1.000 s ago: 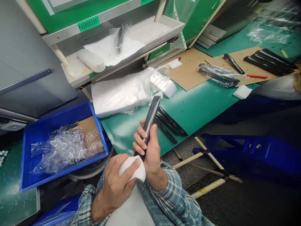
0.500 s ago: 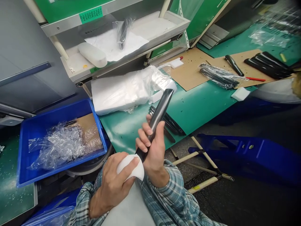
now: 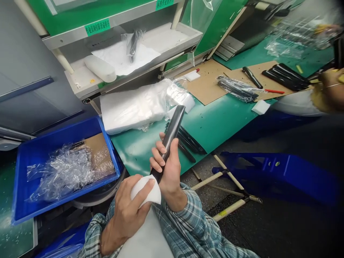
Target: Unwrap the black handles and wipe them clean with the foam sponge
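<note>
My right hand (image 3: 168, 166) is wrapped around a long glossy dark tube (image 3: 173, 127), holding it slanted up and to the right over the table's edge. My left hand (image 3: 126, 211) is closed on a white foam pad (image 3: 146, 191) pressed against the tube's lower end. Both wrists wear plaid sleeves. Behind the tube, several more black tubes (image 3: 188, 141) lie on the green mat (image 3: 223, 118).
A blue bin (image 3: 18, 179) with crumpled clear plastic sits at left. White foam sheets in plastic (image 3: 134, 105) lie on the mat. Cardboard (image 3: 209, 82) with bagged and loose black tubes is farther right, where another person's arm (image 3: 331, 89) shows. A blue stool frame (image 3: 282, 172) stands below.
The tube has tilted slightly back toward upright and the view has shifted a little; both hands keep their grips. Another person's arm has come into sight at far right.
</note>
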Motion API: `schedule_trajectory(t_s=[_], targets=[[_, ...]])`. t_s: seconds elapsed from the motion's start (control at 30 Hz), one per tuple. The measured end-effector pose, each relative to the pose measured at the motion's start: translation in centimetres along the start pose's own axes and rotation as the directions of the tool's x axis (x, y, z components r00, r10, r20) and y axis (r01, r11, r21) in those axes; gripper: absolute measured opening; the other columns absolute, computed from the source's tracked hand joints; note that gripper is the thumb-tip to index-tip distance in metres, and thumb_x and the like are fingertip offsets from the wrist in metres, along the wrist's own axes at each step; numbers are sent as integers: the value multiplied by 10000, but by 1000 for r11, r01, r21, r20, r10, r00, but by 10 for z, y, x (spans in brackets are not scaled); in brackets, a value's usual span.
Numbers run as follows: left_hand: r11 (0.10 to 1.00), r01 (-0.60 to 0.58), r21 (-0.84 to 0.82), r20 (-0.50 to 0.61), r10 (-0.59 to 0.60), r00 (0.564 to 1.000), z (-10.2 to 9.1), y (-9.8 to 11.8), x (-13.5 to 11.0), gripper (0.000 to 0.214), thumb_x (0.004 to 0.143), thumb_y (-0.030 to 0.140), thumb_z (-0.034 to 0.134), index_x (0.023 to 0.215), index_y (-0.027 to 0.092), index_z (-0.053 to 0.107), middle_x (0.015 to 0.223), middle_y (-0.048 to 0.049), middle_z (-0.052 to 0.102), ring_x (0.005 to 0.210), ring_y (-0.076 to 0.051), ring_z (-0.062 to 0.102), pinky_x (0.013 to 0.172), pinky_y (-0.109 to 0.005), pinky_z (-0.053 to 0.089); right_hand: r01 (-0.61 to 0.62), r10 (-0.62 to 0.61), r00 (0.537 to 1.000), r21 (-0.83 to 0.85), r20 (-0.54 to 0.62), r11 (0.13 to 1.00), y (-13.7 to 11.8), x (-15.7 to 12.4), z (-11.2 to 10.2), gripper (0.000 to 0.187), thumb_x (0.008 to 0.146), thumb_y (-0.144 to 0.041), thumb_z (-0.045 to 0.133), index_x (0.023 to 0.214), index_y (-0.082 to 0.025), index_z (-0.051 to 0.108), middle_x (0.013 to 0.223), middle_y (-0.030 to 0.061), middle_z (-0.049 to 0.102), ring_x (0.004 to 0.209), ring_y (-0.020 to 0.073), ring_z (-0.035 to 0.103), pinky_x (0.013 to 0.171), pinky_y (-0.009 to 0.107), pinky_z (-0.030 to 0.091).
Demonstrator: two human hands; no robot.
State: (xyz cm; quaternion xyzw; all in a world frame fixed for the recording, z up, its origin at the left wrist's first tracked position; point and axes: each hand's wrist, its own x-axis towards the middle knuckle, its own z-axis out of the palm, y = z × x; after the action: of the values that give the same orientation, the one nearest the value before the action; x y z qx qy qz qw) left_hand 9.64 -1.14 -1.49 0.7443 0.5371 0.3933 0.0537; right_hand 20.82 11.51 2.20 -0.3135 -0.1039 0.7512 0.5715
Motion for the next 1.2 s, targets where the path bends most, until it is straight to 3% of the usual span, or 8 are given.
schedule_trajectory(t_s=[0.53,0.77,0.93,1.1,1.2], targets=[[1000,0,-16,0,0,1000,-1,5,2,455,1175,273,467,1610,219,588,1329,-160,641,1187,-252,652,981,-373,569,29,-29,1000,11,1,1000,-2,-5,0,479,890,-610,900,1147,-239,740,736,-101,422,456,42,234,325,94,343],[986,90,-138,-54,-98,994,-4,-7,-10,520,1190,430,457,1681,267,509,1386,-144,606,1231,-225,656,1004,-324,588,-99,96,995,189,22,977,-4,5,-5,270,1064,-501,745,1132,-248,681,709,-104,432,443,45,289,337,82,366],[991,97,-87,-44,-101,994,-4,-10,-16,585,1155,516,529,1672,242,516,1333,-150,668,1163,-235,720,965,-325,625,-214,206,977,316,59,924,-9,10,-13,213,1126,-425,664,1167,-216,649,705,-106,466,443,35,360,346,71,372],[1000,-9,-14,-16,9,1000,-4,2,-2,619,1092,438,688,1657,245,525,1303,-160,686,1156,-264,721,959,-362,625,-179,173,984,270,47,946,-7,9,-14,235,1084,-435,736,1144,-221,661,704,-110,445,443,29,342,343,70,359],[997,-7,81,8,6,1000,3,8,5,519,1085,290,690,1593,234,600,1251,-148,709,1104,-255,713,923,-353,604,-81,83,997,193,-2,978,-5,6,-12,295,1043,-498,778,1132,-233,684,712,-109,426,440,32,304,334,85,357]])
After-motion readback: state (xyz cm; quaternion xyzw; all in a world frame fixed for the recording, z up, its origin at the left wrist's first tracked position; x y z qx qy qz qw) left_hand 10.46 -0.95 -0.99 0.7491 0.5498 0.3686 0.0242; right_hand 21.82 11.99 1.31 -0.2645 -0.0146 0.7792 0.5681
